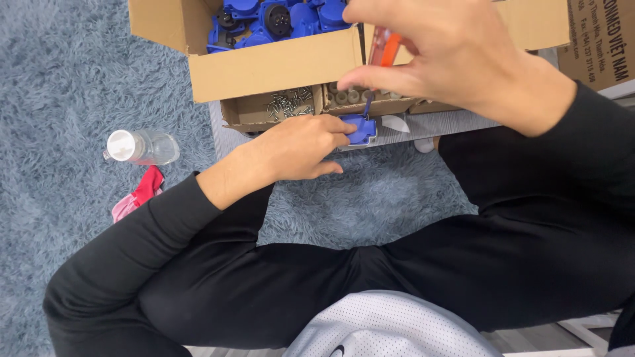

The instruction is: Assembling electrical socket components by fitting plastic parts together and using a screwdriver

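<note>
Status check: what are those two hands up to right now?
Left hand pins small blue plastic part. Right hand holds orange-handled screwdriver above it. Nothing between.

I see a large brown cardboard box (271,63) at top centre, flaps open, holding blue plastic parts. Just below it sit two small open brown trays (274,109), side by side. At the top right corner stands another brown carton (598,39) with dark print

Clear plastic bottle (142,147) and red-pink cloth (139,194) on shaggy grey-blue carpet (59,79), left of cardboard box (264,66)
</note>
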